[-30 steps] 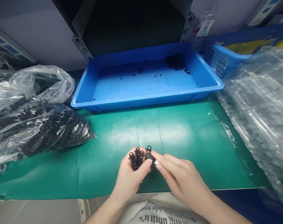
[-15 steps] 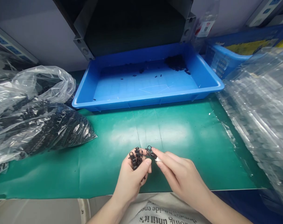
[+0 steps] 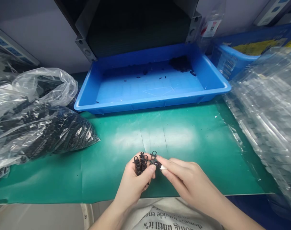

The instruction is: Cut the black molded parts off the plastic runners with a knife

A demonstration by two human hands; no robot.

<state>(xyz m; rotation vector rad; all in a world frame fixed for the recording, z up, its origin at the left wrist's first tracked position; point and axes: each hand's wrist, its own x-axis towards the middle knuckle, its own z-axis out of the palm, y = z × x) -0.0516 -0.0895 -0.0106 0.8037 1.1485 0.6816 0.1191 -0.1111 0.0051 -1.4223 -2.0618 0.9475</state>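
Several small black plastic clips (image 3: 140, 163) with ring-shaped tops sit bunched in my left hand (image 3: 133, 182), its fingers closed round them. Between its thumb and forefinger stands one more black clip (image 3: 153, 155), ring upward. My right hand (image 3: 184, 175) is closed in a pinch at that clip's right side, on a small black piece (image 3: 158, 164) with a white end (image 3: 163, 167). The two pieces meet or nearly meet; whether they are joined I cannot tell. Both hands are just above the green mat (image 3: 107, 172), near its front edge.
A blue tray (image 3: 150, 105) with loose black bits and a dark pile (image 3: 181, 64) stands behind the hands. Clear bags of black parts (image 3: 51, 127) lie left. Stacked clear plastic trays (image 3: 267, 111) and a blue basket (image 3: 236, 52) are at right, near a bottle (image 3: 210, 28).
Both hands have stayed nearly in place. The single clip at the left fingertips has tilted slightly, and its ring shows more clearly above the fingers.
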